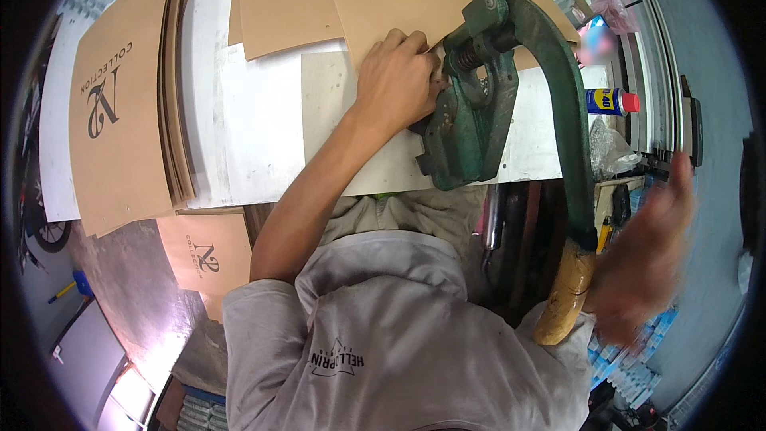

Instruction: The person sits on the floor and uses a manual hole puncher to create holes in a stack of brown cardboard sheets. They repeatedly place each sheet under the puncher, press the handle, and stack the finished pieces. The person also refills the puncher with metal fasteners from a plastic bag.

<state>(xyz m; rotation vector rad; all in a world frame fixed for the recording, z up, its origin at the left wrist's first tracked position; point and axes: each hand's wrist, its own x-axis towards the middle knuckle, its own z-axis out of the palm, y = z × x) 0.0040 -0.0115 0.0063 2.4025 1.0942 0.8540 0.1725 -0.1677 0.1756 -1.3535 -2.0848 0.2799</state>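
A green cast-metal hand press [471, 128] stands at the front of the white table. Its long curved lever [570, 120] comes down to a handle wrapped in yellowish tape [565, 291]. My left hand [401, 76] is closed beside the press's jaw, at the near edge of a brown paper bag [375, 0]. The press partly hides its fingertips, and what they pinch cannot be made out. My right hand [650, 247] is smeared by motion, to the right of the lever and apart from the handle in this view.
Brown bags [120, 112] are stacked at the table's left, with another brown bag [209, 251] below. More flat brown pieces [287, 4] lie at the far side. A blue-and-yellow spray can [610, 101] with a red cap and clear plastic wrap [610, 152] sit right of the lever.
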